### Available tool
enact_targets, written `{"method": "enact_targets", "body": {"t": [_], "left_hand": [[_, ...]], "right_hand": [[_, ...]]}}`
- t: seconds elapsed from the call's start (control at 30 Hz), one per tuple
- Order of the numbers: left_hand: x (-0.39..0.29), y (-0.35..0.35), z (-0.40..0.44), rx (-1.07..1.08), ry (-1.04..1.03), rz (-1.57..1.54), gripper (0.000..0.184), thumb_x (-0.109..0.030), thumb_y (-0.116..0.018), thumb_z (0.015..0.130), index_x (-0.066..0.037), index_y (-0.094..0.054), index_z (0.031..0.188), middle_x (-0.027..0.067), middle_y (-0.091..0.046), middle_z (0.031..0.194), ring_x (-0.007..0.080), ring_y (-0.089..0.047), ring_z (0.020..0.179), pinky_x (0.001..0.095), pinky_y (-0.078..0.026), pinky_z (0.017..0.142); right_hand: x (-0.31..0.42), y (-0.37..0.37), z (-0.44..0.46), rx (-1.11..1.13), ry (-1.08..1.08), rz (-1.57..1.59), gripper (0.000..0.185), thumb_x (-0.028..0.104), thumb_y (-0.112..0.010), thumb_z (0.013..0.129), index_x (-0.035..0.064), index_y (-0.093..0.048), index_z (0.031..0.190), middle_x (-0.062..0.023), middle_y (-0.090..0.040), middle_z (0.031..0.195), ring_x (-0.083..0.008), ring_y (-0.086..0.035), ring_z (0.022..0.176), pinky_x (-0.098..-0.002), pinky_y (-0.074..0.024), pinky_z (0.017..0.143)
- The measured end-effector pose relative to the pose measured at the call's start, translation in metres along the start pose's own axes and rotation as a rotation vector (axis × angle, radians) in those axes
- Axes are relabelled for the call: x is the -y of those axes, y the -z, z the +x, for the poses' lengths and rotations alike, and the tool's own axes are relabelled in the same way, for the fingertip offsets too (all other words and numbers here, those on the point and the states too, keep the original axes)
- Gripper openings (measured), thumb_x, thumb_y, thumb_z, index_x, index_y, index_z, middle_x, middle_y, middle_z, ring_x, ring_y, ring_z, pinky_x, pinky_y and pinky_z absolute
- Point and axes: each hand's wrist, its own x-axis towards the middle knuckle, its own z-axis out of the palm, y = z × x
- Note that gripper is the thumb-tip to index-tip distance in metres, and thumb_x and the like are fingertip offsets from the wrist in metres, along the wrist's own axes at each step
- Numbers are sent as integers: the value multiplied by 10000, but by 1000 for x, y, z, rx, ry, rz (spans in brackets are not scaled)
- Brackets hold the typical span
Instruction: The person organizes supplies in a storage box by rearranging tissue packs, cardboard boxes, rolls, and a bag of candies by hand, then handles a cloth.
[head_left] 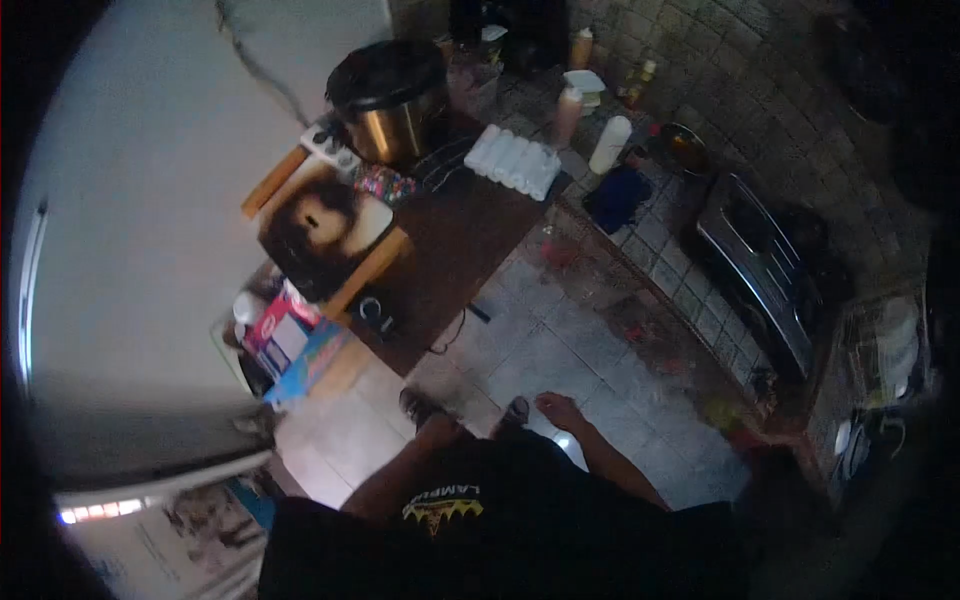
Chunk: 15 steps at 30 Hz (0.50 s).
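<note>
My left hand [440, 432] hangs low in front of my body, above a shoe; its fingers are too dim and small to make out. Out to the right, my right hand [560, 408] hangs over the tiled floor [545, 345], fingers loosely apart and nothing visible in them. Nearest to both hands is the brown table [455, 245], which neither touches. On it are a scorched board-like piece with wooden sides [320, 225], a row of white rolls [512, 162] and a large gold pot with a black lid [395, 115].
Right of the floor runs a tiled counter [690, 270] with a stove [760, 270], a dark blue cloth [618, 198], a white bottle [610, 145] and a pan [684, 148]. Boxes and packets [285, 335] crowd the table's left side. A white power strip [330, 147] lies by the pot.
</note>
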Motion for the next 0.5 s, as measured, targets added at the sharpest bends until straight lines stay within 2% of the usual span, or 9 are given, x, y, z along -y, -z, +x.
{"method": "enact_targets", "body": {"t": [0.03,0.07,0.1,0.17,0.27,0.33,0.4,0.47,0.5], "left_hand": [[-70,42,23,50,127,-41,420,-376,-547,762,-68,-557,1046,157,-559,1035,318,-521,964,401,-413,834],[-123,79,39,189,-247,410,450,-381,-504,797,-61,-515,1112,140,-506,1155,293,-465,1072,400,-371,899],[-145,78,65,-14,14,-68,412,-364,-492,811,-80,-526,1107,124,-508,1160,284,-433,1115,406,-343,925],[-193,102,99,-97,-10,-132,400,-335,-493,812,-71,-518,1111,123,-539,1107,284,-489,1045,400,-370,900],[-213,131,155,-215,-254,-130,356,-291,-490,811,-75,-537,1090,143,-573,1032,292,-544,954,389,-419,838],[-243,178,173,-284,-24,-180,290,-248,-496,799,-77,-576,1019,160,-601,924,312,-585,837,380,-461,737],[-238,213,209,-481,31,-180,239,-217,-530,771,-79,-595,954,178,-603,866,322,-592,787,380,-470,675],[-213,232,268,-757,71,-358,237,-196,-563,751,-46,-590,931,171,-598,758,318,-593,704,365,-468,637],[-205,246,294,-753,201,-798,272,-194,-570,753,-34,-571,973,159,-593,789,288,-588,706,358,-467,646]], "right_hand": [[-6,23,-20,-48,-194,-5,315,318,-485,831,64,-604,975,-127,-585,1032,-298,-557,939,-335,-442,806],[-28,32,-41,-80,-282,5,290,292,-480,829,73,-607,971,-123,-589,1023,-289,-561,933,-336,-446,806],[-48,40,-67,-118,-373,16,268,266,-476,827,83,-610,967,-119,-592,1015,-280,-564,927,-336,-450,806],[-95,52,-104,129,-428,-361,228,214,-464,820,99,-622,936,-100,-602,994,-258,-572,915,-348,-468,775],[-158,41,-144,64,-385,-344,203,186,-453,819,110,-627,890,-88,-612,949,-247,-578,892,-373,-484,721],[-163,49,-149,23,-386,-399,192,173,-452,817,117,-627,872,-85,-615,939,-255,-575,897,-392,-486,707],[-152,59,-143,39,-311,-436,204,168,-442,821,109,-628,879,-100,-615,925,-266,-574,892,-391,-482,709],[-144,57,-125,-112,-336,-202,229,205,-446,845,87,-616,944,-112,-607,945,-263,-574,887,-361,-478,717],[-139,60,-114,-114,-324,-206,229,205,-446,845,87,-616,944,-112,-607,945,-263,-574,887,-361,-478,717]]}}
